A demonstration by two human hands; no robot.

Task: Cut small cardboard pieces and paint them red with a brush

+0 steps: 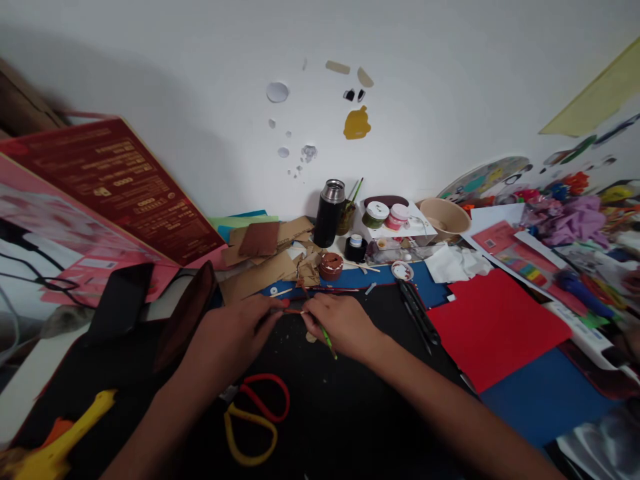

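My left hand [240,330] is closed in a pinch above the black mat [320,427], on the near end of a thin brown strip [293,311]. A small red spot shows at its fingertips. My right hand [337,320] is closed round a green paintbrush [327,340], whose handle sticks out below the palm. Its fingertips meet the other end of the brown strip. Just beyond the hands stands a small jar of brown paint [331,265], beside torn cardboard pieces [270,277]. Scissors [257,417] with red and yellow handles lie nearer me.
A black flask [329,217] stands by the wall with paint jars [376,213] to its right. Red paper [500,327] and a black cutter [419,312] lie at right. A phone [120,300] and a yellow tool [75,437] are at left.
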